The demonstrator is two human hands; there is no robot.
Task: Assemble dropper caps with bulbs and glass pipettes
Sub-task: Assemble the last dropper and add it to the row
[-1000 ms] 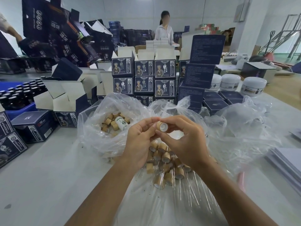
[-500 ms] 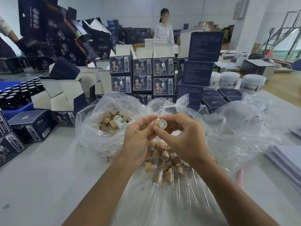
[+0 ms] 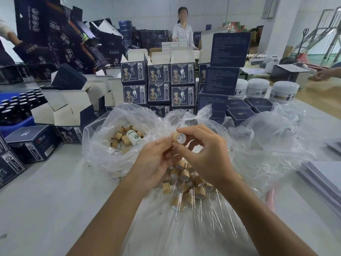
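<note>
A bamboo-coloured dropper cap (image 3: pixel 178 138) with a white lining is held up over the table, its open end facing me. My right hand (image 3: pixel 204 154) pinches it between thumb and fingertips. My left hand (image 3: pixel 156 159) meets it from the left, fingers curled against the cap's underside. Below my hands lies a heap of assembled caps with glass pipettes (image 3: pixel 184 183) on clear plastic. A clear bag (image 3: pixel 103 145) to the left holds more loose caps (image 3: pixel 120 139) and a small white bottle (image 3: pixel 134 139).
Stacked dark-blue printed boxes (image 3: pixel 158 84) stand behind the bags. Open cartons (image 3: pixel 70 108) and a blue crate of dark bottles (image 3: pixel 16 109) sit at the left. White jars (image 3: pixel 258 87) are at the right rear, paper sheets (image 3: pixel 324 176) at the right edge. A person stands far behind.
Both hands stay together on the cap at almost the same spot. The cap has turned slightly in my fingers, showing more of its white inside.
</note>
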